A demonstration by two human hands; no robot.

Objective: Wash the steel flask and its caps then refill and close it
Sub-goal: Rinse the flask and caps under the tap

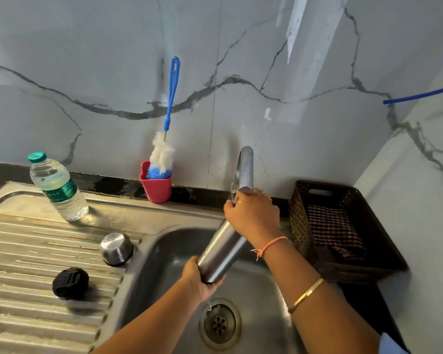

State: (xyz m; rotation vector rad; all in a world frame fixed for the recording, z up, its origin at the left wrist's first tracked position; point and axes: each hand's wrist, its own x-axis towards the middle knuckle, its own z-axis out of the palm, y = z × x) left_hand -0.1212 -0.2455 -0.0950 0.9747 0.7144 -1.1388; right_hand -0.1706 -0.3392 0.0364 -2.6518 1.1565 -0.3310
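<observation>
Steel flask [221, 251] hangs slanted over the sink basin [169, 254], base low toward the person, upper end just under the spout of the tap [244, 169]. The left hand [200, 279] grips the base, fingers wrapped round it from beneath. The right hand [252, 215] curls over the top end and hides the mouth; whether it also touches the tap's lever I cannot tell. No stream shows from the spout. On the ribbed drainboard [23, 251] the steel cap [117, 249] sits right at the basin's edge, the black cap [70, 283] farther out. Behind them stand a water bottle [58, 187] and a brush [164, 149] in a red cup [156, 186]. A basket [343, 264] sits to the right. Smooth wet steel probably slips easily: a loosened grip could send the flask sliding into the basin, a careless lift could knock its top against the spout, and a sweep of the left forearm could nudge the steel cap in.
</observation>
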